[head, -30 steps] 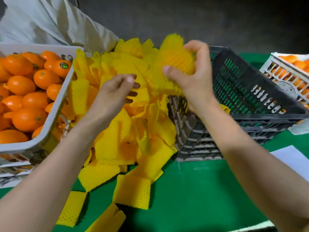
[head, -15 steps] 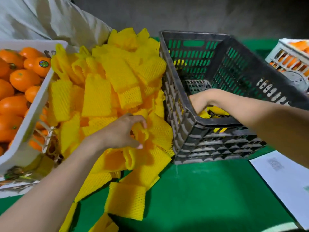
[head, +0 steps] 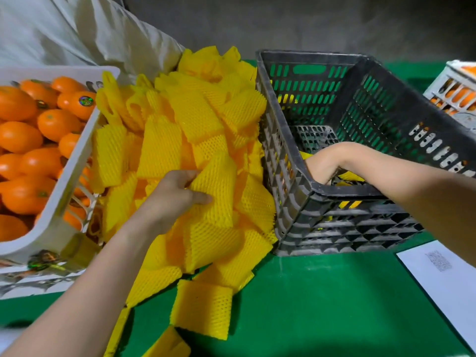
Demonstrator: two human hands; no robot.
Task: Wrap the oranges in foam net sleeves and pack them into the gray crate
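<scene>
A heap of yellow foam net sleeves (head: 185, 130) lies on the green table between two crates. My left hand (head: 175, 199) pinches one sleeve (head: 219, 186) at the heap's front, thumb on top of it. The gray crate (head: 381, 94) stands tilted at the right. My right hand (head: 320, 167) reaches down inside its near left corner among yellow wrapped pieces (head: 353, 176); its fingers are hidden behind the crate wall. Bare oranges (head: 38, 140) fill a white crate (head: 64, 176) at the left.
A second white crate (head: 456, 91) with oranges stands at the far right. White paper (head: 443, 274) lies on the green table (head: 322, 305) at the front right. Loose sleeves (head: 203, 307) lie near the front edge. A pale sack (head: 85, 34) sits behind the heap.
My right hand carried a wrapped piece from above the heap down into the gray crate and stays there. My left hand dropped onto the heap and took hold of a sleeve.
</scene>
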